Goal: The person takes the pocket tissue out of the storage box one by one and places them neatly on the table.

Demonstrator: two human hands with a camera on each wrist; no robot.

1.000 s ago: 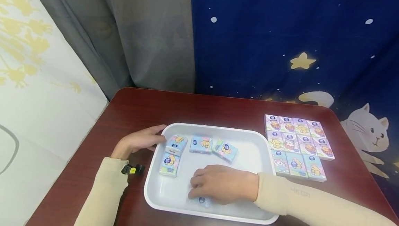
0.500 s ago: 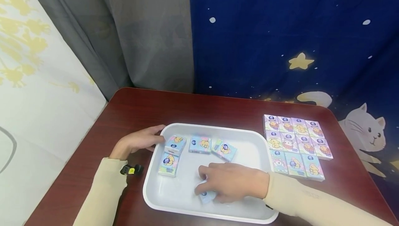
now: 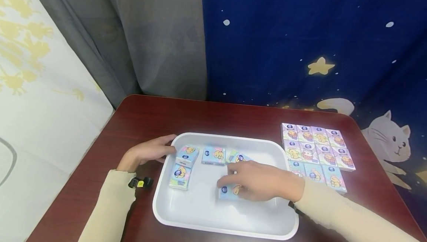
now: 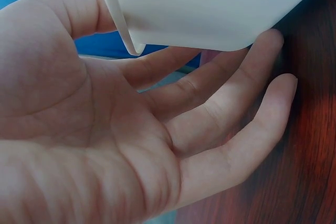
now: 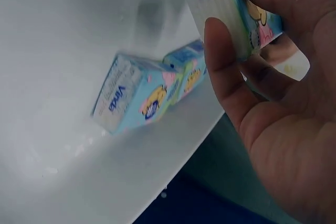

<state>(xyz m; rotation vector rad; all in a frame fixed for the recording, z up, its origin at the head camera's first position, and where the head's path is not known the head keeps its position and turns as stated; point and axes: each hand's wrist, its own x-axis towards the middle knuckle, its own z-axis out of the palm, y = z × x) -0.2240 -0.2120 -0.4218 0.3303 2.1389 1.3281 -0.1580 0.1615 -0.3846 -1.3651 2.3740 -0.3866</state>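
Observation:
My right hand (image 3: 263, 181) pinches a blue tissue pack (image 3: 227, 192) between thumb and fingers, over the white plastic tray (image 3: 190, 212). Close up in the right wrist view, the held tissue pack (image 5: 220, 9) shows its ribbed pale side. At the tray's left edge, my left hand (image 3: 148, 151) holds the rim, thumb at the top and fingers under the outer wall. Inside the tray, two packs, an upper pack (image 3: 187, 155) and a lower pack (image 3: 180, 177), touch at the left. A further pack (image 3: 214, 155) lies near the back wall, beside a partly hidden pack (image 3: 241, 157).
Right of the tray, several tissue packs (image 3: 308, 152) lie in tight rows on the dark red table (image 3: 153, 116); my right forearm covers part of the front row. Grey and blue curtains (image 3: 260, 42) hang behind the table.
My right hand has moved right and back within the tray, bringing the blue tissue pack with it and now partly covering the back-right pack. The left hand keeps its place on the rim.

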